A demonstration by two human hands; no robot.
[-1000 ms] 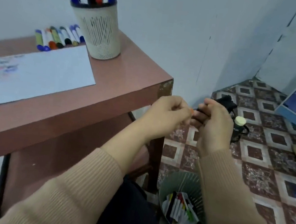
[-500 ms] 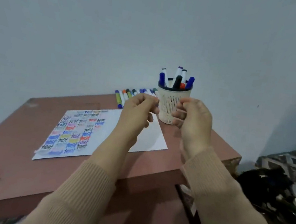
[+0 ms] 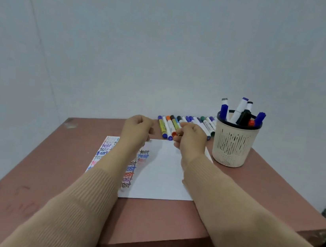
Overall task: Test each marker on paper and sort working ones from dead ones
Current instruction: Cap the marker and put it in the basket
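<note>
Soft, even, dim light; slight blur; wide-angle bending at edges.

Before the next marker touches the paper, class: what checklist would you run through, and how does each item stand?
1. Blank room on the paper: ok, its right half is unmarked.
2. Markers waiting in the cup: ok, several stand in it.
3. Keeping the row of markers off the paper: ok, it lies beyond the far edge.
4. Marker in the right hand: cannot tell; something orange shows by its curled fingers.
5. Cap in the left hand: cannot tell; fingers curled, contents hidden.
</note>
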